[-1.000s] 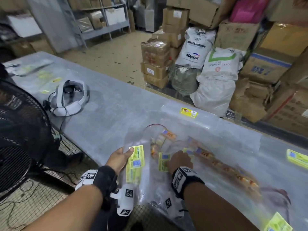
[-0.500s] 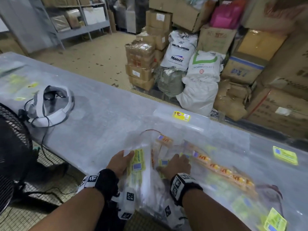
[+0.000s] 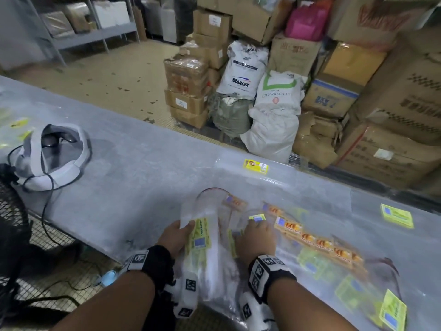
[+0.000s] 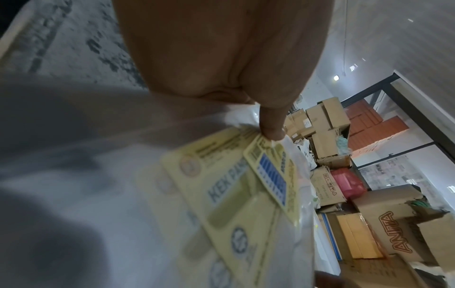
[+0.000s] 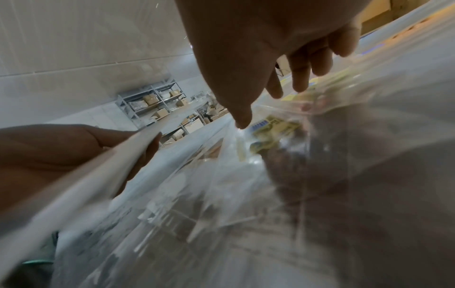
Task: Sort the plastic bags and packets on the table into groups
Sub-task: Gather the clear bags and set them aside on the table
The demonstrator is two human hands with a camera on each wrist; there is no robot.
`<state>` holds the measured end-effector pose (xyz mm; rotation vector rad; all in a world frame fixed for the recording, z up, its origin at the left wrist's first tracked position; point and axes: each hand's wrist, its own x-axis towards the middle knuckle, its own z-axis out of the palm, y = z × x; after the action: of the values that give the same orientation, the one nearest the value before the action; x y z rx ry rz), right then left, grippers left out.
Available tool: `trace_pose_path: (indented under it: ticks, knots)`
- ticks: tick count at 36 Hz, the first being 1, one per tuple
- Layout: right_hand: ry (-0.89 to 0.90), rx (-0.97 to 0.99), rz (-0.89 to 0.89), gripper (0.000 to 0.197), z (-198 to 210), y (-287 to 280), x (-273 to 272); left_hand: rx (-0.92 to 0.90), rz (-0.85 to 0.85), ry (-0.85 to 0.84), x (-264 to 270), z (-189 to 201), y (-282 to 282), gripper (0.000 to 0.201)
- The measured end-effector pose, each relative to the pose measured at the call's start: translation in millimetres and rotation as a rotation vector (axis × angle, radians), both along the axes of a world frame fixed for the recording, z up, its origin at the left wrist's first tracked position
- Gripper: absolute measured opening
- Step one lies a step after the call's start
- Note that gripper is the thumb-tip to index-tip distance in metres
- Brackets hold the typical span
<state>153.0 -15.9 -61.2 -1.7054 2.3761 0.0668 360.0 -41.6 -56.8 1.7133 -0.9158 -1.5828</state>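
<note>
**Sorting under way: one bundle in hand, most packets still loose**

Far left of the table (image 3: 133,163): a few yellow-labelled packets (image 3: 20,123), blurred; at least two, exact count not readable. Whether they form a finished group I cannot tell. A white headset (image 3: 55,156) with its cable lies just right of them.

Near centre: left hand (image 3: 175,237) is clamped on a bundle of clear bags (image 3: 202,237) with green-yellow labels, thumb on top, fingers beneath. The left wrist view shows at least two overlapping labels in that bundle, likely more. The bundle hangs partly over the near table edge.

Right of it: right hand (image 3: 256,237) lies fingers spread and fairly straight on the loose pile of clear bags (image 3: 229,211), gripping nothing that I can see. It looks to be pressing or raking bags toward the bundle.

Far centre: one single yellow-labelled bag (image 3: 255,166), apart from the rest.

Right: a row of orange-labelled packets (image 3: 317,242), about six labels visible, overlapping. Under and beside them are green-yellow labels, at least three, smeared by blur. Far right: one green-yellow packet (image 3: 397,215). Near right: one more (image 3: 392,311).

Judgement: early to middle. One group is being gathered; the orange and scattered yellow packets remain unsorted.
</note>
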Motion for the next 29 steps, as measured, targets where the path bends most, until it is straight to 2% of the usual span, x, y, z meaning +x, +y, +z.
trace_pose_path:
  ticks: [5,12,23,29]
  knots:
    - [0.068,0.036,-0.139,0.051,3.0,0.0,-15.5,-0.008,-0.049,-0.024,-2.5,-2.2,-3.2,0.023]
    - [0.154,0.076,-0.059,0.046,3.0,5.6,-24.0,-0.031,-0.082,-0.044,-6.0,1.3,-5.3,0.022]
    - [0.077,0.047,-0.092,0.045,6.6,12.2,-28.8,-0.043,-0.075,-0.031,-6.4,7.5,-3.3,0.019]
    - [0.083,0.091,-0.071,0.053,4.0,14.6,-29.3,-0.051,-0.083,-0.021,-6.4,8.2,-3.1,0.02]
